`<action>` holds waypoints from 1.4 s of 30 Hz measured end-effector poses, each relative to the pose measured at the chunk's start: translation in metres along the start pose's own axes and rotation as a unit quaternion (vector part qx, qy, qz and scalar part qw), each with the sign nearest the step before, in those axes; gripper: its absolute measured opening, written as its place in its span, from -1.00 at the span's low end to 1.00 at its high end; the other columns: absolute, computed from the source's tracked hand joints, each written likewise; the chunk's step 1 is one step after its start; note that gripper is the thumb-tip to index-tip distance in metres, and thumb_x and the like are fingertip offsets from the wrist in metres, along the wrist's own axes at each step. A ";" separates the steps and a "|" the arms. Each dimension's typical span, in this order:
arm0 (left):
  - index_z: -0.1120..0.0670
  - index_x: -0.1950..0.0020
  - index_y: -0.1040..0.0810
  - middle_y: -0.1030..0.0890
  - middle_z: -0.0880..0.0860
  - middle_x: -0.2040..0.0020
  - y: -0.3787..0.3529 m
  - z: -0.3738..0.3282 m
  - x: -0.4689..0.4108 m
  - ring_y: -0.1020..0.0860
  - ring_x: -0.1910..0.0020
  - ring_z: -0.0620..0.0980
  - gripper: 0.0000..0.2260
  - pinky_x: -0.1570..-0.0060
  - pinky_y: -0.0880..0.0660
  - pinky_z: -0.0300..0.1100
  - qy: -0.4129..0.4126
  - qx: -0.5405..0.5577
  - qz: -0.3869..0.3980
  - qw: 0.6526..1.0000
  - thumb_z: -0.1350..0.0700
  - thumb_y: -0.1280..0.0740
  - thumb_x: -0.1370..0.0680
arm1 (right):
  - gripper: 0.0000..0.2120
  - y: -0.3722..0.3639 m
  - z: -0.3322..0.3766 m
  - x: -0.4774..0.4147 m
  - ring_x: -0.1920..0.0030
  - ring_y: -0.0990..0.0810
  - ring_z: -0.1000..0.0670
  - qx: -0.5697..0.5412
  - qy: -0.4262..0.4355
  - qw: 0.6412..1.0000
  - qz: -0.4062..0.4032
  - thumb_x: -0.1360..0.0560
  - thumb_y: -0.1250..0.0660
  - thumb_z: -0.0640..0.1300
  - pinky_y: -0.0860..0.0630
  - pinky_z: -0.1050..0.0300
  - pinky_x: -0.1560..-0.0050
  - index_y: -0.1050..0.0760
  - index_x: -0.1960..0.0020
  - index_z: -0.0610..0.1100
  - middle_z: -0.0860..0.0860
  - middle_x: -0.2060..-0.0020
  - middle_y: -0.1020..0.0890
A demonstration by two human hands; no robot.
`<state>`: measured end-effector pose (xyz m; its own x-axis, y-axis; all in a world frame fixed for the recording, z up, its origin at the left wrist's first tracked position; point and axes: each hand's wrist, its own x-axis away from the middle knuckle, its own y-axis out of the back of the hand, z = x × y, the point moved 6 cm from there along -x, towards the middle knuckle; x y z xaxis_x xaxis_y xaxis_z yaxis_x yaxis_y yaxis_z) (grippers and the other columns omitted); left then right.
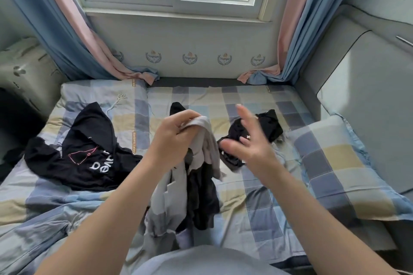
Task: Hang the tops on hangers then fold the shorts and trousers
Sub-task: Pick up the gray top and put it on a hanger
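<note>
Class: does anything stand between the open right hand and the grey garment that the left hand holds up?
Nothing visible. The right hand is open just right of the grey garment, gripped at its top by the left hand. The black bundle lies beyond, on the bed.

Forearms (312, 207) bare; pale grey-blue top (201, 261); maybe small ring (248, 137) on right hand (250, 152).

Your left grip (172, 138) is raised at centre, its fingers curled and pinching a fold of the grey garment (207, 145). Its bare forearm runs up from the lower left. Your right grip (248, 143) hovers just beside it, fingers straight and slightly spread, holding nothing. Its bare forearm reaches in from the lower right.
</note>
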<state>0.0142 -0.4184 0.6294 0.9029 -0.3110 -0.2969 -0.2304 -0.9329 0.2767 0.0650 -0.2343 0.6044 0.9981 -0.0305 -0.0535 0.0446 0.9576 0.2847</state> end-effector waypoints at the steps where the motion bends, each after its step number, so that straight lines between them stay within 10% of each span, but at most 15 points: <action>1: 0.11 0.03 -0.68 -0.69 0.05 0.13 -0.005 -0.005 0.001 -0.63 0.11 0.09 -0.87 0.08 -0.56 0.07 -0.007 0.010 0.023 1.000 0.23 -0.34 -0.54 | -0.27 -0.019 0.004 -0.001 -0.41 -0.33 0.29 0.030 0.020 0.997 0.071 -0.38 -0.50 0.06 -0.32 0.32 -0.32 -0.28 -0.47 0.27 0.27 -0.42 -0.40; 4: 0.09 0.08 -0.69 -0.69 0.07 0.16 -0.006 -0.015 0.001 -0.63 0.11 0.14 -0.87 0.07 -0.56 0.09 -0.026 0.020 0.041 0.999 0.21 -0.35 -0.48 | -0.74 -0.053 0.011 -0.007 0.09 -0.58 0.29 0.070 0.000 0.982 0.178 -0.50 -0.44 -0.10 -0.44 0.32 0.06 -0.56 -0.06 0.24 0.29 0.13 -0.64; 6: 0.08 0.11 -0.68 -0.69 0.07 0.18 0.004 -0.007 0.000 -0.61 0.15 0.14 -0.91 0.11 -0.54 0.02 -0.012 0.031 0.010 0.999 0.19 -0.38 -0.45 | -0.68 -0.052 0.014 -0.015 0.29 -0.51 0.26 0.099 0.020 0.984 0.146 -0.58 -0.36 -0.17 -0.39 0.29 0.17 -0.56 0.20 0.25 0.31 0.34 -0.58; 13: 0.02 -0.12 -0.62 -0.70 -0.04 0.06 -0.007 0.090 0.043 -0.65 0.12 -0.14 -0.80 0.10 -0.53 -0.26 0.198 0.059 0.130 0.970 0.08 -0.50 -0.51 | -0.90 -0.026 0.014 -0.024 0.23 -0.58 0.15 -0.057 0.030 0.997 0.047 -0.57 -0.34 -0.30 -0.49 0.32 0.20 -0.62 0.08 -0.19 0.11 0.29 -0.65; 17: 0.07 0.03 -0.61 -0.66 0.01 0.15 -0.032 0.134 0.076 -0.54 0.17 -0.09 -0.87 0.08 -0.50 -0.03 0.267 0.001 0.169 0.949 0.28 -0.38 -0.49 | -0.84 -0.014 0.017 -0.024 0.16 -0.66 0.13 -0.127 0.012 0.991 0.031 -0.56 -0.38 -0.28 -0.53 0.32 0.16 -0.69 0.08 -0.10 0.05 0.22 -0.71; 25: 0.17 0.05 -0.53 -0.61 0.13 0.14 -0.007 0.153 0.066 -0.55 0.09 0.18 -0.89 0.08 -0.47 0.06 0.298 -0.178 -0.027 0.937 0.19 -0.24 -0.62 | -0.89 0.019 0.009 -0.012 0.09 -0.58 -0.05 -0.113 0.027 0.993 0.007 -0.51 -0.41 -0.33 -0.49 0.11 0.06 -0.63 -0.03 -0.25 -0.24 0.14 -0.64; 33: -0.09 0.05 -0.62 -0.61 0.11 0.19 0.027 0.110 0.032 -0.55 0.22 0.07 -0.56 0.18 -0.55 -0.04 0.266 0.110 -0.194 0.938 0.35 -0.06 -0.58 | -0.72 0.035 -0.049 0.019 0.22 -0.56 0.03 -0.054 -0.071 0.995 0.032 -0.50 -0.39 -0.40 -0.51 0.19 0.17 -0.62 0.16 -0.02 -0.01 0.25 -0.62; 38: -0.10 0.09 -0.70 -0.67 0.17 0.24 0.022 0.082 0.019 -0.63 0.34 0.09 -0.50 0.34 -0.62 -0.10 0.224 0.236 -0.135 0.936 0.36 -0.07 -0.62 | -0.78 -0.006 -0.095 0.047 -0.05 -0.69 -0.01 0.122 -0.263 0.910 0.296 -0.48 -0.49 0.03 -0.58 0.09 -0.07 -0.62 -0.08 -0.01 0.02 0.01 -0.73; 42: -0.08 0.09 -0.73 -0.71 0.13 0.15 0.018 0.076 0.021 -0.68 0.21 0.07 -0.45 0.27 -0.64 -0.09 0.220 0.286 -0.096 0.928 0.38 -0.02 -0.63 | -0.79 -0.011 -0.069 0.015 -0.03 -0.67 -0.02 0.086 -0.155 0.978 0.115 -0.54 -0.44 -0.07 -0.60 0.02 -0.12 -0.56 -0.14 -0.05 -0.01 0.01 -0.70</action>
<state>0.0014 -0.4552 0.5590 0.9790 -0.1422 0.1461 -0.0912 -0.9464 -0.3100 0.0767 -0.2257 0.5346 0.9466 0.0687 0.3149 -0.2018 0.8881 0.4129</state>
